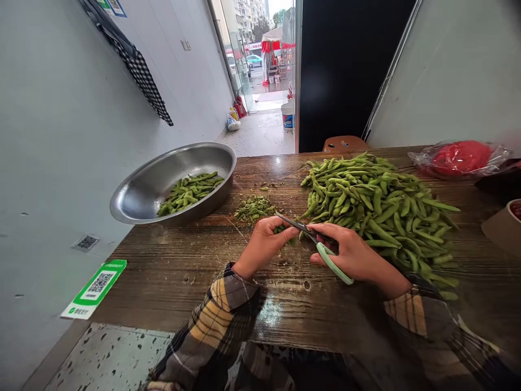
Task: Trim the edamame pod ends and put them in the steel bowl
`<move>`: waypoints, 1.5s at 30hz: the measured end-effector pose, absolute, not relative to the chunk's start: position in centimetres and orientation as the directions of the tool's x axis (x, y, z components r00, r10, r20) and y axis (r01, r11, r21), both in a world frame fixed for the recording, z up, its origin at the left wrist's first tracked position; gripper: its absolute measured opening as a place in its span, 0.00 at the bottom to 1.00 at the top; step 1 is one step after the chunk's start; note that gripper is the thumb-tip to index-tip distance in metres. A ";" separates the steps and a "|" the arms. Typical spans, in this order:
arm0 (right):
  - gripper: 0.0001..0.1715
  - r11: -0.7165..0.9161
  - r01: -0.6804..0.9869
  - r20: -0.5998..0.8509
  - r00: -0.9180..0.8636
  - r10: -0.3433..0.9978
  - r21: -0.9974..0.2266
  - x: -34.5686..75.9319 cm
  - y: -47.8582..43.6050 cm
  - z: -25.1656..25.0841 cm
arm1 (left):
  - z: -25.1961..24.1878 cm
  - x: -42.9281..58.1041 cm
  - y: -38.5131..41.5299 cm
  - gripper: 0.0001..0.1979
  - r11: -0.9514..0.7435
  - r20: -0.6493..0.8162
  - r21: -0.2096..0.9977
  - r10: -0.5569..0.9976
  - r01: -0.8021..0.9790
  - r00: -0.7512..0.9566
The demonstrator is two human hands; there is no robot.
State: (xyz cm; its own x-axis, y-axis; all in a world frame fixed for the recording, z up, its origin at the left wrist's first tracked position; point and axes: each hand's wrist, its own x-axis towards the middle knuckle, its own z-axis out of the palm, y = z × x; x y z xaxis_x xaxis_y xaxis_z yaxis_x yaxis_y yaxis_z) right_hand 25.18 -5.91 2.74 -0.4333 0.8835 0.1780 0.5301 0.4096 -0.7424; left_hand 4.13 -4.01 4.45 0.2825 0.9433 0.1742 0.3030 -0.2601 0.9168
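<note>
Green-handled scissors are in my right hand, with the fingers wrapped round the handles and the blades pointing left. The blades reach across to my left hand, which is closed on a green soybean pod, partly hidden by the fingers. Just beyond my left hand lies a small heap of cut pod tips. A large pile of soybean pods spreads over the table to the right. At the left, a wide steel basin holds some pods and looks tilted in this view.
The dark wooden table bears loose scraps. A red item in clear plastic lies at the back right, with a paper bowl nearer. A green QR-code card is at the left edge. Beyond the table, a doorway opens onto a street.
</note>
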 end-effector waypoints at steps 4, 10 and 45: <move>0.27 0.418 0.518 0.198 -0.427 0.883 -0.746 25.4 -5.7 2.5 | 4.5 4.0 -4.0 0.12 -0.233 0.149 0.924 0.949 0.302 0.278; 0.25 0.420 0.492 0.198 -0.440 0.876 -0.763 25.6 -5.5 2.6 | 4.1 3.8 -3.7 0.13 -0.151 0.092 0.964 0.961 0.219 0.259; 0.31 0.414 0.533 0.244 -0.361 0.900 -0.738 24.4 -5.6 1.5 | 3.0 4.8 -4.1 0.16 0.195 -0.099 0.895 0.964 -0.401 0.248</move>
